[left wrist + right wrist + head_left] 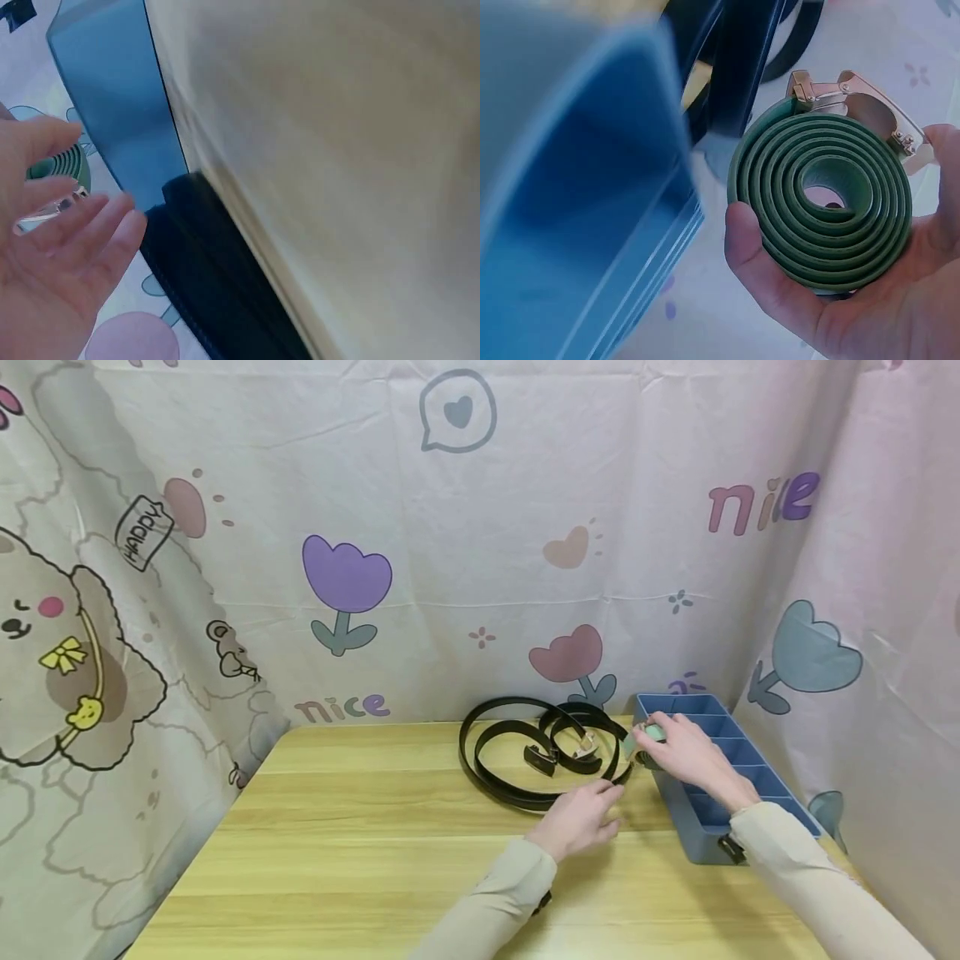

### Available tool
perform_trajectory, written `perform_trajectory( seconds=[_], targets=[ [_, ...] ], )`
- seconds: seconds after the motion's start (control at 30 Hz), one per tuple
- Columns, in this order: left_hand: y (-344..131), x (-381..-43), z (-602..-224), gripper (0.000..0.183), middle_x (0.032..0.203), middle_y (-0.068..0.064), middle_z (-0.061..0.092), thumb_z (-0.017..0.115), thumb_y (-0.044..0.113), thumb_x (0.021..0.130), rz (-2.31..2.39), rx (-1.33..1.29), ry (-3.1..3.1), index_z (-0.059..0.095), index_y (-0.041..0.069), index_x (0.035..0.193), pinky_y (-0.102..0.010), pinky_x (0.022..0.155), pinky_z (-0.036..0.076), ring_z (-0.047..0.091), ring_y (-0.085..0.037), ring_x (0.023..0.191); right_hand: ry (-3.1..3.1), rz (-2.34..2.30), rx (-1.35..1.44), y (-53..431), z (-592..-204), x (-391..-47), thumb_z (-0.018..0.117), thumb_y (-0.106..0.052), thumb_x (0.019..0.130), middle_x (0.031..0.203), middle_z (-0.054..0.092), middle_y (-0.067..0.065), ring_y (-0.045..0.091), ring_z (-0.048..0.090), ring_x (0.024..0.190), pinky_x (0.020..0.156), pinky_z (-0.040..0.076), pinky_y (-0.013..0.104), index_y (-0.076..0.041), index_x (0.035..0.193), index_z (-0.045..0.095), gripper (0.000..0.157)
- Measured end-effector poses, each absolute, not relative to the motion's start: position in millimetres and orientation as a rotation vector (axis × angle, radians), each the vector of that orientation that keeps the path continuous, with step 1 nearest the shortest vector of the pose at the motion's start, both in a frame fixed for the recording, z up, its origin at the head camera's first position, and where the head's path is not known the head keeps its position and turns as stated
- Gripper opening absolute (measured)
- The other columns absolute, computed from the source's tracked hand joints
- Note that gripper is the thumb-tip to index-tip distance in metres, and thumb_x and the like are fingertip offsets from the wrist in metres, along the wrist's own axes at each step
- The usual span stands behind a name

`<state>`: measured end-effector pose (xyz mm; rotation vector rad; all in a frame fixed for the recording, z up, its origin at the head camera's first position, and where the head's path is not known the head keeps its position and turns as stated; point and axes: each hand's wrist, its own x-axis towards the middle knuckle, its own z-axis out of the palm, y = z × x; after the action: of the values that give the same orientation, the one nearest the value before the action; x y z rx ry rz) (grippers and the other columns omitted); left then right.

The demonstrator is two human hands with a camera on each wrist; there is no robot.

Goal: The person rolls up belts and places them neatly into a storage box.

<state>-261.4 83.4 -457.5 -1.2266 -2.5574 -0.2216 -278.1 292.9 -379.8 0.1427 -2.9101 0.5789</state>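
My right hand (693, 756) holds a tightly coiled green belt (889, 232) with a shiny metal buckle (870, 112), beside the left wall of the blue box. In the right wrist view, thumb and fingers grip the coil from opposite edges. My left hand (577, 820) is over the table, its fingers loosely extended near the black belts (517, 797), and holds nothing. Those belts lie in loose loops at the back of the table, with their buckles (540, 758) in the middle. Blurred, the green coil also shows behind the left fingers in the left wrist view.
A blue box (693, 839) with several compartments in a row stands at the right edge of the wooden table (360, 827). A patterned white curtain (465, 527) hangs right behind the table and along both sides.
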Motion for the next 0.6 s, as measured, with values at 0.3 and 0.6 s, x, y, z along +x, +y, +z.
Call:
perform_trajectory(
  seconds=[0.3, 0.6],
  targets=[
    [102.7, -243.5, -458.1, 0.056, 0.141, 0.002, 0.054, 0.062, 0.039, 0.094, -0.155, -1.387, -2.655, 0.045, 0.022, 0.145, -0.023, 0.102, 0.044, 0.055, -0.009, 0.125, -2.937, 0.511, 0.086, 324.5, -373.9, -281.8, 0.045, -0.053, 0.097, 0.103, 0.053, 0.022, 0.034, 0.05, 0.087, 0.055, 0.037, 0.034, -0.002, 0.123, 0.054, 0.058],
    [136.8, -226.9, -450.4, 0.076, 0.153, 0.002, 0.039, 0.064, 0.046, 0.092, -0.032, -1.48, -2.627, 0.024, 0.034, 0.155, -0.024, 0.109, 0.038, 0.045, -0.009, 0.134, -2.968, 0.489, 0.068, 352.1, -370.8, -290.3, 0.045, -0.052, 0.098, 0.109, 0.05, 0.031, 0.038, 0.052, 0.084, 0.055, 0.043, 0.039, 0.005, 0.129, 0.048, 0.065]
  ],
)
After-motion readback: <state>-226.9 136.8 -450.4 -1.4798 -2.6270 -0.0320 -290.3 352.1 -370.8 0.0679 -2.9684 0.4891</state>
